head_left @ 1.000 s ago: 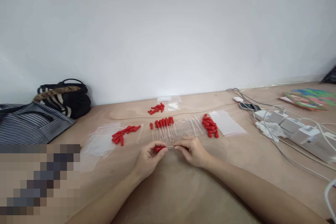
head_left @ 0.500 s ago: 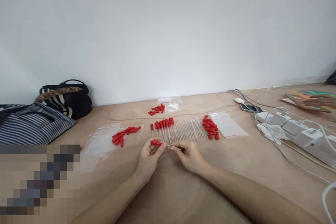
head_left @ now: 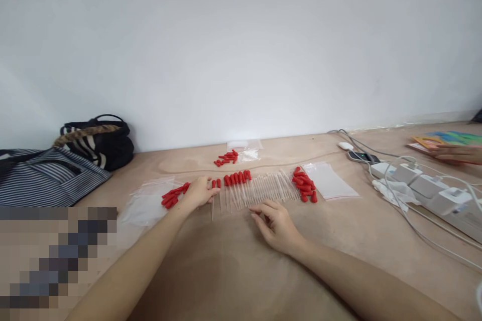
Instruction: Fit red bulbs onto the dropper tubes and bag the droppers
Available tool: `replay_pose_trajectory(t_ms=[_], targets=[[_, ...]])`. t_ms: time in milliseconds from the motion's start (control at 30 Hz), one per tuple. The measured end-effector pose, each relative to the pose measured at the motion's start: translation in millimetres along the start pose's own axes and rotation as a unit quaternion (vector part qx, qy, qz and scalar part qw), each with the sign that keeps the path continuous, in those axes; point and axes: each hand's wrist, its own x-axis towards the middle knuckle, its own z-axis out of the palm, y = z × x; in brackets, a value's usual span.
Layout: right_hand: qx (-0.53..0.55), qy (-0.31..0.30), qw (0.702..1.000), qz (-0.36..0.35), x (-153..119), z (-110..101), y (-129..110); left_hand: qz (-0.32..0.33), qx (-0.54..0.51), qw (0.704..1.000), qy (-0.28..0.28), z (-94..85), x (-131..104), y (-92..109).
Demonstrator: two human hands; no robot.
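Observation:
Reaching forward, my left hand (head_left: 199, 193) has its fingers at a glass dropper with a small red rubber bulb (head_left: 213, 183). Its clear tube (head_left: 212, 210) points toward me, partly covered by the thumb. Just right of it lies another dropper with a red bulb (head_left: 219, 183). Further right, several droppers with red bulbs (head_left: 235, 178) lie side by side, followed by a row of bare glass tubes (head_left: 269, 186). My right hand (head_left: 276, 225) rests on the table in front of these tubes, fingers loosely curled and apart, with nothing in them.
Loose red bulbs lie in piles at left (head_left: 173, 196), back (head_left: 226, 158) and right (head_left: 304, 184). Clear plastic bags (head_left: 145, 205) and a white bag (head_left: 331, 180) flank the row. Power strip with chargers (head_left: 433, 185) and cables stand right; another person's hand (head_left: 457, 153) is beyond.
My hands have parted. The left has carried the dropper forward and left to the row's left end. My right hand has stayed near its place, its fingers now off the dropper.

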Motion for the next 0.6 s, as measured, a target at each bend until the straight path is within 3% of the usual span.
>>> replay_pose_trajectory(t_ms=[133, 267, 433, 600], targets=[[-0.014, 0.000, 1.000, -0.007, -0.5, -2.8, 3.2, 0.022, 0.074, 0.997, 0.011, 7.3, 7.4, 8.5], [-0.013, 0.001, 1.000, -0.010, -0.4, -4.3, 7.1, 0.036, 0.147, 0.988, 0.044, 0.2, 12.5, 5.5], [-0.015, 0.000, 1.000, -0.005, -0.1, -3.7, 9.5, 0.021, 0.229, 0.971, 0.068, -16.7, -3.2, -9.3], [-0.016, -0.006, 1.000, -0.006, -0.6, -1.7, 9.8, 0.003, 0.268, 0.962, 0.050, -13.0, -19.1, -16.4]])
